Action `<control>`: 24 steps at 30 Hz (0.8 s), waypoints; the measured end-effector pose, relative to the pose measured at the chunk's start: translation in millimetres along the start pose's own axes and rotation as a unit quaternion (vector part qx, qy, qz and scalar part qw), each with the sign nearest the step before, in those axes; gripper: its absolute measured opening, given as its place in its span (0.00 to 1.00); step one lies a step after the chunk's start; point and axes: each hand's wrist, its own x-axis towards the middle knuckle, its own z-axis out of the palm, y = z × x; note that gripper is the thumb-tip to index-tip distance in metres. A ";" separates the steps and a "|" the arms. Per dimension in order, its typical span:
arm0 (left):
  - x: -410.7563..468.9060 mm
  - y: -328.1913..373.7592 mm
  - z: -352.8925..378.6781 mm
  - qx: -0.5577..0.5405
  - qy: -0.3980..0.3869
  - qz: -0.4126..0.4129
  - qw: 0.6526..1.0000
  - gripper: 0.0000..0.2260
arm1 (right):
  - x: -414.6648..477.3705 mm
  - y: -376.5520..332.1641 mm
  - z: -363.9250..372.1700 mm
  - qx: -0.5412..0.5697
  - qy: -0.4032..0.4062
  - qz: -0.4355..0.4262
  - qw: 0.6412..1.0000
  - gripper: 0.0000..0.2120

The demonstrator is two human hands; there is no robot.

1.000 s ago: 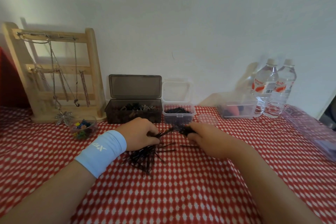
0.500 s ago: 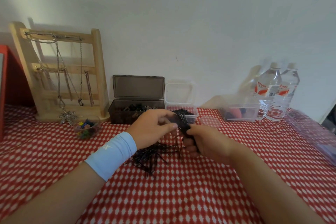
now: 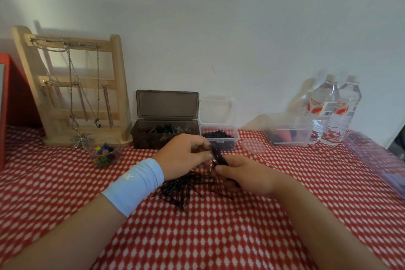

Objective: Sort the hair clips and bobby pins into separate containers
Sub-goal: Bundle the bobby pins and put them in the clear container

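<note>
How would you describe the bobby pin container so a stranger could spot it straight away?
Start at the wooden jewelry stand against the wall on the left. To its right sits a smoky dark box, and next on that box's right is the small clear container. It alone holds a heap of thin black bobby pins, with its clear lid standing open behind.
</note>
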 end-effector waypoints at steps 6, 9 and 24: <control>1.9 5.2 2.8 -0.176 0.120 -0.031 0.976 0.10 | 2.2 -3.1 2.7 0.158 0.014 -0.041 0.986 0.14; 0.1 7.5 3.3 -0.242 0.065 -0.052 0.967 0.12 | 6.5 3.0 2.0 0.250 -0.005 -0.043 0.967 0.15; -3.8 8.4 3.9 -0.168 -0.050 -0.034 0.984 0.13 | 3.4 2.3 6.5 0.333 -0.093 -0.040 0.937 0.14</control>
